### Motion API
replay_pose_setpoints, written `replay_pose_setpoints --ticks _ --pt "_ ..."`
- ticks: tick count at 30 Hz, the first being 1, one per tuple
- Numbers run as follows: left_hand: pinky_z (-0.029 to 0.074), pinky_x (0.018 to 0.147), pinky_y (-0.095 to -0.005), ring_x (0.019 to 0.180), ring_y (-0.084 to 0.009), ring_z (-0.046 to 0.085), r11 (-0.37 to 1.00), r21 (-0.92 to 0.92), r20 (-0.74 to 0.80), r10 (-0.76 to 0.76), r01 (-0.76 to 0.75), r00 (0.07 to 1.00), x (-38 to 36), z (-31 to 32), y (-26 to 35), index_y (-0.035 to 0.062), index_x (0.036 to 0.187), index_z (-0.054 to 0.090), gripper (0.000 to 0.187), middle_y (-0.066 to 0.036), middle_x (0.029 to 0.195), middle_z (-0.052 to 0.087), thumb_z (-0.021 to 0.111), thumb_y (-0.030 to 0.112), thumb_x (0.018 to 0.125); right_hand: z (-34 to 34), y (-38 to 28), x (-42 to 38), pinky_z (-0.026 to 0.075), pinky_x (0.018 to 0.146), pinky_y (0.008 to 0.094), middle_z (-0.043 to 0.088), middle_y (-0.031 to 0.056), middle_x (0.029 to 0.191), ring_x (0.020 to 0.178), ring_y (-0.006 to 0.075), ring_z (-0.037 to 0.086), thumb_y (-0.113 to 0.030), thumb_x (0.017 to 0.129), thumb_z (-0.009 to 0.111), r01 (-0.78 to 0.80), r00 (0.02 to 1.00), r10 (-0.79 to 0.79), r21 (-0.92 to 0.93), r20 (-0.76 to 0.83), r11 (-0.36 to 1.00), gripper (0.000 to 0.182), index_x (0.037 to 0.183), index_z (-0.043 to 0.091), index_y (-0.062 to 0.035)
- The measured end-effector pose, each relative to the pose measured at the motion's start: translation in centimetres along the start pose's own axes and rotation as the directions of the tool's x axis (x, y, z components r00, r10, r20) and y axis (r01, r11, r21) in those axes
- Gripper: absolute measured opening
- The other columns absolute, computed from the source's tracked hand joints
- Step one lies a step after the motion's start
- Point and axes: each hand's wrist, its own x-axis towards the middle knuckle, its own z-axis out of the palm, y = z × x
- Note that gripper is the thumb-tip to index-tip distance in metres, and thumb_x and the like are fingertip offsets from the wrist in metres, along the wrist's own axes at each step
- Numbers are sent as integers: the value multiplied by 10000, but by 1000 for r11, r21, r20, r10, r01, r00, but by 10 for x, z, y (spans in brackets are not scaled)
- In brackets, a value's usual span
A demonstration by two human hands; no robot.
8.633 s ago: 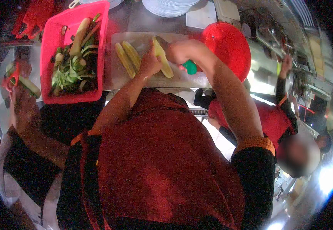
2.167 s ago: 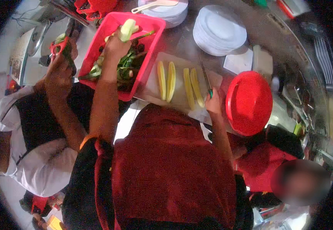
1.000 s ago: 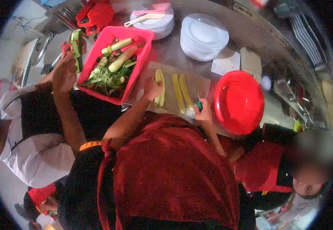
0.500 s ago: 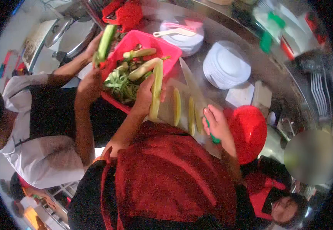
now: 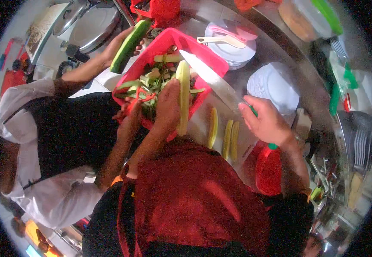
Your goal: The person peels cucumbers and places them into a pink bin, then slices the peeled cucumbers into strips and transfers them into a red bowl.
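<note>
Left hand [image 5: 168, 103] grips long, pale-green, peeled cucumber piece [image 5: 183, 100], seemingly over pink rectangular plastic tub [image 5: 213, 60], likely so bits drop inside. Right hand [image 5: 265, 120] wraps broad, green-handled steel knife [image 5: 211, 79], blade raised, presumably for clearance.

knife handle [image 5: 272, 146] mostly covered by the right hand [image 5: 262, 122], right side of the red basin [image 5: 268, 171] hidden behind the forearm [image 5: 295, 162], peelings [image 5: 145, 83] partly behind the left hand [image 5: 168, 105], red container [image 5: 162, 15] cut off by the top edge, utensils [image 5: 323, 177] at right blurred
</note>
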Motion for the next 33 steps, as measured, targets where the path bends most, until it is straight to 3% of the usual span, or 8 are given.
replay_pose_setpoints --ticks 4,10,12,15,17,19,24,33 --pt "445 529 -265 575 -136 533 994 40 -12 98 -97 995 10 4 5 52 1007 548 410 -44 692 542 365 419 1000 -1 3 14 393 508 324 490 61 557 529 133 479 -212 966 490 59 996 -66 -111 -62 992 262 802 528 -11" --pt "437 534 -268 579 -133 532 976 131 35 169 -172 985 16 12 22 45 945 537 413 -45 679 544 349 408 1001 -4 1 21 408 522 343 509 92 569 525 166 506 -206 958 500 -63 998 64 -52 28 997 253 819 537 2" --pt "438 536 -270 581 -133 533 976 149 10 160 -160 987 17 17 26 44 939 538 411 -46 680 547 340 398 1003 -4 7 19 462 671 447 606 237 812 794 416 590 -214 900 594 -127 987 118 -84 -112 988 239 972 599 14" --pt "439 537 -274 578 -135 533 972 133 -5 196 -193 981 18 21 26 47 933 543 403 -47 686 551 319 373 1007 -11 11 11 469 681 445 614 224 814 768 408 592 -214 896 607 61 998 -61 -226 5 972 259 1018 607 15" --pt "448 540 -232 610 -70 513 972 83 14 221 -221 975 20 20 22 5 1104 621 428 -23 787 612 334 311 1020 -10 2 13 466 678 447 609 227 811 762 409 588 -212 896 606 -30 999 24 -175 -35 984 255 1012 606 15" --pt "446 541 -232 622 -70 514 967 109 35 229 -231 973 22 17 17 4 1092 627 425 -23 790 612 334 304 1020 -10 -3 13 463 676 450 605 230 807 757 410 584 -211 896 604 -116 992 108 -120 -70 986 251 1006 604 15" --pt "442 548 -237 638 -75 514 933 201 65 291 -298 954 17 17 18 -1 1055 639 424 -22 788 609 336 294 1019 -16 -17 10 439 654 476 583 242 762 759 436 568 -214 920 539 -61 998 58 -130 -24 990 223 862 555 1" --pt "459 580 -242 659 -80 533 913 231 -1 346 -337 938 3 24 27 -10 1034 619 410 -56 842 648 352 301 1016 -13 -27 -1 433 663 511 576 243 759 776 457 562 -225 930 493 14 998 -26 -189 -59 982 238 840 532 -8"
